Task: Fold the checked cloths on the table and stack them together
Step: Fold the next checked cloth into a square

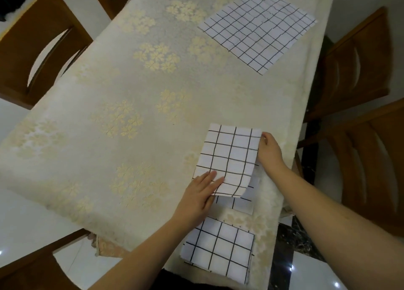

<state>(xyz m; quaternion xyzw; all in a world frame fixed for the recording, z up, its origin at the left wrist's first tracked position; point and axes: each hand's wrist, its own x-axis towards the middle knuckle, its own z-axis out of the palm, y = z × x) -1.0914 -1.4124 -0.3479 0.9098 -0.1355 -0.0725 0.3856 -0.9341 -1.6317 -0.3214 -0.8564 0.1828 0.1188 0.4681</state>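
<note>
Currently: half-folded checked cloth (227, 158), near table edge, light, limp, probably slippery; best taken at corners. Left hand (200, 195) flat, fingers straight, pressing its near edge. Right hand (270, 151) pinches far corner. Folded stack (218, 246) just nearer; unfolded cloth (258, 25) far.

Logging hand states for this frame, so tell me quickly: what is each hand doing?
Left hand: open, fingers flat on the cloth being folded.
Right hand: fingers pinch that cloth's far right corner.
</note>
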